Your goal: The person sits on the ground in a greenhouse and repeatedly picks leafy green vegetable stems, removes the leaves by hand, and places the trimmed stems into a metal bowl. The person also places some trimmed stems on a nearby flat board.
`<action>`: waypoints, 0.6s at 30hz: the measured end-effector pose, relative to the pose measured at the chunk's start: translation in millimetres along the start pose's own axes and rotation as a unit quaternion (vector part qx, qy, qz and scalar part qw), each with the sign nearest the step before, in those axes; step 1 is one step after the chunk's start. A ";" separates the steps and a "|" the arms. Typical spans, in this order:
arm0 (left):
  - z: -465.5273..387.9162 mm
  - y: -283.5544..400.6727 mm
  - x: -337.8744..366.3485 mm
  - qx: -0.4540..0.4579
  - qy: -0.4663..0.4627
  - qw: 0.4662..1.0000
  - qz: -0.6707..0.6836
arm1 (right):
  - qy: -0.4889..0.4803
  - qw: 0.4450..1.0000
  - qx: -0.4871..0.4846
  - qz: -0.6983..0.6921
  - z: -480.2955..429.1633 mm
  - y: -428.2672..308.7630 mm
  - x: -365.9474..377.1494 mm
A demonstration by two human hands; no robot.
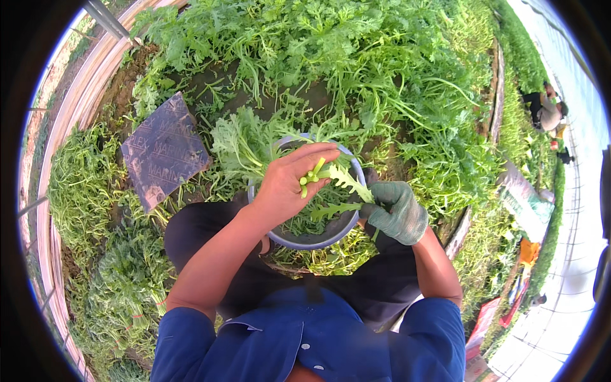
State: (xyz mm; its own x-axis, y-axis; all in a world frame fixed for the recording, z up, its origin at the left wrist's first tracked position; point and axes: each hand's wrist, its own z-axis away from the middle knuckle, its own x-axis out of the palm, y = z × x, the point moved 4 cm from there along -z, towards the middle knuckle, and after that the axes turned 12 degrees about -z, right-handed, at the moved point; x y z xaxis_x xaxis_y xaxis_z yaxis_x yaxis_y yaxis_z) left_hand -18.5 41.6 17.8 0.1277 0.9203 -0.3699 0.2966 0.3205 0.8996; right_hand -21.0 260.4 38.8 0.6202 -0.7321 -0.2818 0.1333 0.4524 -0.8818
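Note:
My bare left hand is closed around a bunch of leafy greens, which look like garland chrysanthemum. The pale cut stem ends poke out beside my thumb, and the leaves fan out to the left. My right hand, in a grey-green knit glove, pinches a couple of jagged green leaves between thumb and fingers. Their tips reach towards the bunch; whether one still joins it I cannot tell. Both hands are above a round tub with a pale blue rim, standing between my knees. Loose leaves lie inside it.
Standing greens fill the bed ahead. A dark printed panel lies at left. Bundles tied with red bands rest at lower left. Bags lie at right, along the bed. Farther off, a person bends near the plastic greenhouse wall.

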 end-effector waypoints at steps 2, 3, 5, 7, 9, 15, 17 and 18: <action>2.7 0.4 -2.5 0.021 -0.012 0.999 -0.028 | -0.012 0.997 -0.069 -0.005 -1.7 -3.2 9.0; 3.4 -0.2 -2.7 0.032 -0.022 0.998 -0.041 | -0.012 0.997 -0.066 -0.038 -2.0 -3.0 11.8; 5.1 -6.6 -9.6 0.016 0.008 0.997 -0.081 | 0.073 0.994 0.001 -0.084 -7.4 1.7 10.8; 7.8 -15.4 -13.3 -0.016 0.036 0.993 -0.109 | 0.129 0.991 0.002 -0.022 -16.3 0.1 10.5; 10.9 -22.3 -10.6 -0.025 0.042 0.976 -0.214 | 0.128 0.978 0.025 0.165 -26.7 1.5 14.3; 12.1 -43.3 -23.6 -0.082 0.113 0.931 -0.337 | 0.240 0.922 0.121 0.279 -44.9 27.3 -1.0; 10.6 -48.6 -25.3 -0.124 0.115 0.936 -0.307 | 0.132 0.957 0.152 0.210 -52.7 41.6 7.6; 9.4 -50.3 -24.2 -0.144 0.103 0.940 -0.291 | 0.145 0.950 0.063 0.268 -55.7 38.7 16.7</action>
State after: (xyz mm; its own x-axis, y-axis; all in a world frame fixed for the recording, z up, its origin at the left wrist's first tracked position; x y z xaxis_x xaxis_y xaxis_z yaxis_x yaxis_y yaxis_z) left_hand -27.5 1.2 -20.7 -0.1722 0.5838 -0.7934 -0.0134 0.8040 0.5945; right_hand -48.5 237.3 -21.1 0.3883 -0.4804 -0.7864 -0.0381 0.8443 -0.5345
